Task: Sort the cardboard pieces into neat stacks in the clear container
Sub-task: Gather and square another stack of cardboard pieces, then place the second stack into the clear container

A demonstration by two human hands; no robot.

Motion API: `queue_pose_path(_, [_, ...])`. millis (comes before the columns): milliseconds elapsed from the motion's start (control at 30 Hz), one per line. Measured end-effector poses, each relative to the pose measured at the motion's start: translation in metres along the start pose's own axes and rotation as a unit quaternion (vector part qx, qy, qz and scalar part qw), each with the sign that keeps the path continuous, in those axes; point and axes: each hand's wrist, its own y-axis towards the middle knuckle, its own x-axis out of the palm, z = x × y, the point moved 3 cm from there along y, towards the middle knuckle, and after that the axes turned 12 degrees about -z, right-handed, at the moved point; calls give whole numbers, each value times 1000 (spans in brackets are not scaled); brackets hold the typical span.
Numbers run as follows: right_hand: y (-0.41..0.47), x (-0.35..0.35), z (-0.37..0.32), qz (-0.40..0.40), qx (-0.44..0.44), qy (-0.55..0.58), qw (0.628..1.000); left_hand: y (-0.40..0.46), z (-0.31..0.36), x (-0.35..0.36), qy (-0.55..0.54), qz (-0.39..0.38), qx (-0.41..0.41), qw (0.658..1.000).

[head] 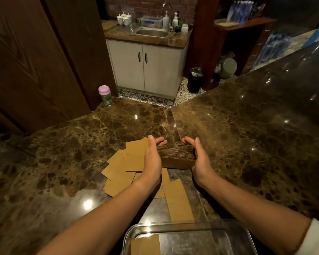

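A thick stack of cardboard pieces [177,156] stands on its long edge above the marble counter, its corrugated edges facing up. My left hand [152,159] presses its left end and my right hand [200,161] presses its right end, so both hold it between them. Several loose flat cardboard pieces [122,173] lie fanned on the counter under my left forearm, and one longer piece [179,201] lies nearer me. The clear container [243,234] sits at the bottom edge of the view with one cardboard piece [145,246] flat in its left side.
The brown marble counter [247,144] spreads left and right. A pink-lidded jar [105,95] stands at the counter's far left corner by a wooden door. Beyond the counter are a sink cabinet [147,65], a black bin [195,80] and wooden shelves.
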Motion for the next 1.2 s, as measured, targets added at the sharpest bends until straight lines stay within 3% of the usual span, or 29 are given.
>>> queue_pose_path(133, [-1,0,0,-7,2,27,1000,1,11,0,-18,-22,3,1000])
queue_pose_path(567, [-6,11,-6,-64,15,-74,995,-2,11,0,16,21,10,1000])
queue_pose_path(700, [-19,14,-24,-149,-9,-250,957,-7,44,1,71,20,48,996])
queue_pose_path(933, [-57,35,-91,-68,-152,-387,907,-44,111,16,88,-52,115,988])
queue_pose_path(1067, [-99,42,-120,-31,-162,-315,935,-89,141,11,21,-120,155,980])
queue_pose_path(1200, [-146,64,-115,-78,-90,-58,991,-135,134,13,-3,-210,143,967])
